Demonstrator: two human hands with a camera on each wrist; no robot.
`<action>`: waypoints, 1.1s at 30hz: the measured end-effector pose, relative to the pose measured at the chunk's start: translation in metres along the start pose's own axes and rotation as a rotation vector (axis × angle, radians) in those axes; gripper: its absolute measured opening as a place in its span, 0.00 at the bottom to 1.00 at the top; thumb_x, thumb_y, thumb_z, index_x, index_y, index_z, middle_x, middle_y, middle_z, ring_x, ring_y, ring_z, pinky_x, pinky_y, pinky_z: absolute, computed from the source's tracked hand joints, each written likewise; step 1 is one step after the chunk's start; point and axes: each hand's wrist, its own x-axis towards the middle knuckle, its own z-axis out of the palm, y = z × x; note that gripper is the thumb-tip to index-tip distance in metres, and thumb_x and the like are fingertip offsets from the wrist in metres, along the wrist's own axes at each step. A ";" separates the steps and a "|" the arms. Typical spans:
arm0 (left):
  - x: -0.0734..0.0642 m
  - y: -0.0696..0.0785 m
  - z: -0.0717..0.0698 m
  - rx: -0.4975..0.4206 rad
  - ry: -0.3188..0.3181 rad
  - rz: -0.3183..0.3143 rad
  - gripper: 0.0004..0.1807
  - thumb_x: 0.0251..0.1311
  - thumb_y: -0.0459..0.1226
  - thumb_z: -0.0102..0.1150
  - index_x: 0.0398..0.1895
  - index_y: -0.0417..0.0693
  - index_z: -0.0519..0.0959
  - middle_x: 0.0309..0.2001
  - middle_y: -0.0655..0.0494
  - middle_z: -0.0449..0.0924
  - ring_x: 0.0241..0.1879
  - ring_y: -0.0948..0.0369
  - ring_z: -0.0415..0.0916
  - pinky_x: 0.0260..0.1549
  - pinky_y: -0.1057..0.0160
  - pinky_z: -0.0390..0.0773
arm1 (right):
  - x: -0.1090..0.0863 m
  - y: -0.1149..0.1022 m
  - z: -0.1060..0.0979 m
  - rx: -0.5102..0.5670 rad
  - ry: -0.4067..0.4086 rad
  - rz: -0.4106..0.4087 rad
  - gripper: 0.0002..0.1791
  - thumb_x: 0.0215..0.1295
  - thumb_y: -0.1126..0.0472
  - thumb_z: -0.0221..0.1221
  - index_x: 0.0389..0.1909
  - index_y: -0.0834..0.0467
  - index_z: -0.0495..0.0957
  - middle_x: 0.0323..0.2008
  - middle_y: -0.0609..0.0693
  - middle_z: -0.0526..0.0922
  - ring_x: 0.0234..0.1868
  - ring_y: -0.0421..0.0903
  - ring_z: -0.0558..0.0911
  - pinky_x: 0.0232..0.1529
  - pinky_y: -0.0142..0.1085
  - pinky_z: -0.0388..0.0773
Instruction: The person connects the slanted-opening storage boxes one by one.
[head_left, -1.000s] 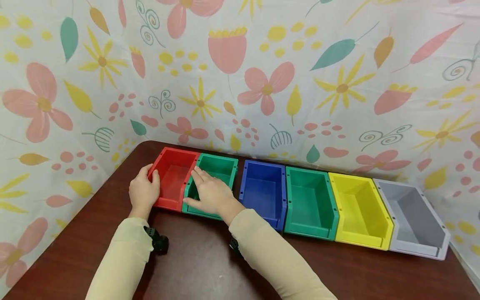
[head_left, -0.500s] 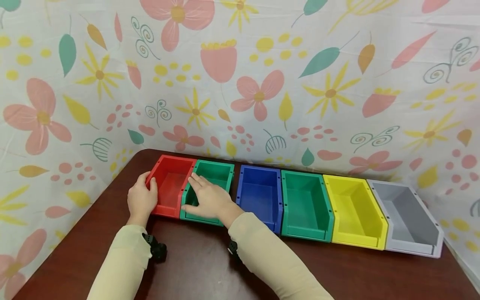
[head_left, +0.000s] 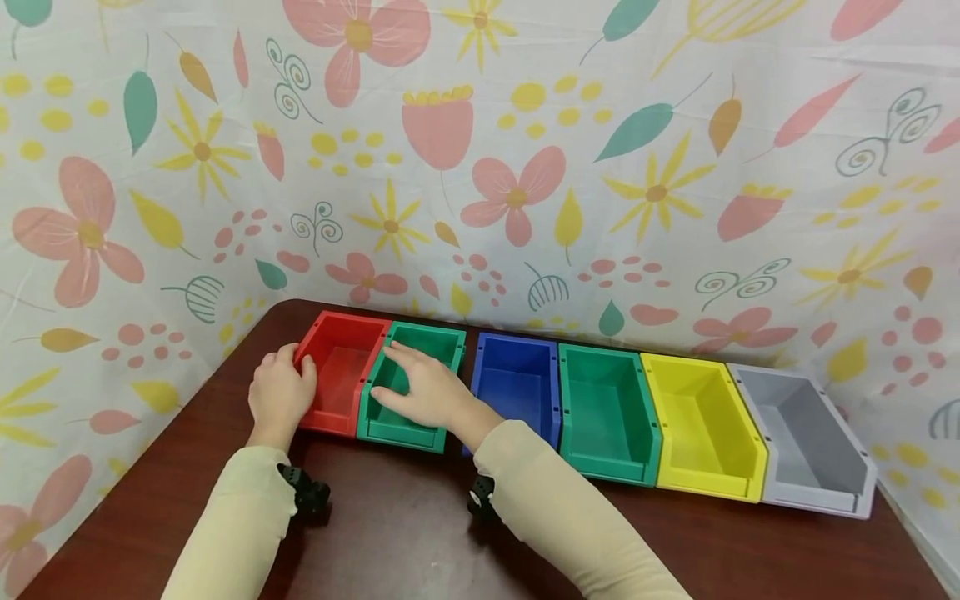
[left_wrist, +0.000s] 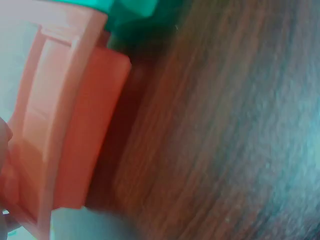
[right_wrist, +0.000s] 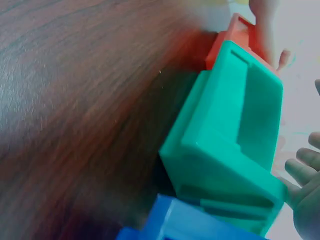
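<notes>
At the left end of a row of plastic bins, my left hand (head_left: pixel 281 396) holds the red bin (head_left: pixel 330 421) by its left wall, thumb at the rim and fingers on the outer side. The left wrist view shows the front of the red bin (left_wrist: pixel 90 135) close up. Above the neighbouring green bin (head_left: pixel 401 433) is my right hand (head_left: pixel 427 387), fingers extended and thumb spread apart, holding nothing. In the right wrist view, the right hand's fingers (right_wrist: pixel 305 172) appear beside the green bin (right_wrist: pixel 220 125). Both bins look empty inside.
Rightward along the row stand a blue bin (head_left: pixel 517 354), another green bin (head_left: pixel 609 468), a yellow bin (head_left: pixel 705 482) and a grey bin (head_left: pixel 817 497). A narrow gap separates the first green bin from the blue one. Patterned cloth (head_left: pixel 517 275) hangs behind the brown table (head_left: pixel 375 517).
My right hand has come off the rim between the red and green bins and shifted slightly right over the green bin. My left hand stays at the red bin; the head view has tilted a little.
</notes>
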 end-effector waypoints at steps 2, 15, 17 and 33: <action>0.000 0.004 0.000 0.009 0.030 0.035 0.26 0.66 0.43 0.42 0.62 0.35 0.67 0.57 0.32 0.69 0.52 0.36 0.67 0.52 0.36 0.68 | -0.001 0.001 -0.004 0.008 0.000 0.005 0.38 0.64 0.38 0.49 0.71 0.52 0.59 0.72 0.49 0.59 0.72 0.48 0.61 0.66 0.47 0.64; -0.009 0.047 0.008 -0.127 0.115 0.314 0.24 0.64 0.41 0.50 0.59 0.35 0.71 0.62 0.36 0.68 0.62 0.41 0.62 0.61 0.38 0.60 | -0.016 0.020 -0.023 0.103 0.023 0.055 0.38 0.65 0.37 0.50 0.71 0.51 0.59 0.71 0.51 0.61 0.71 0.48 0.61 0.67 0.49 0.62; -0.011 0.053 0.009 -0.150 0.078 0.318 0.24 0.65 0.42 0.49 0.60 0.36 0.70 0.62 0.36 0.67 0.62 0.41 0.62 0.61 0.39 0.61 | -0.019 0.024 -0.025 0.124 0.036 0.059 0.37 0.65 0.39 0.51 0.71 0.52 0.60 0.71 0.51 0.62 0.70 0.49 0.63 0.66 0.48 0.64; -0.019 0.084 0.030 -0.261 -0.239 0.190 0.33 0.63 0.43 0.53 0.69 0.39 0.60 0.66 0.38 0.63 0.62 0.42 0.64 0.58 0.42 0.68 | -0.046 0.041 -0.046 0.260 0.145 0.173 0.31 0.67 0.46 0.53 0.69 0.51 0.63 0.64 0.54 0.71 0.59 0.52 0.75 0.54 0.48 0.74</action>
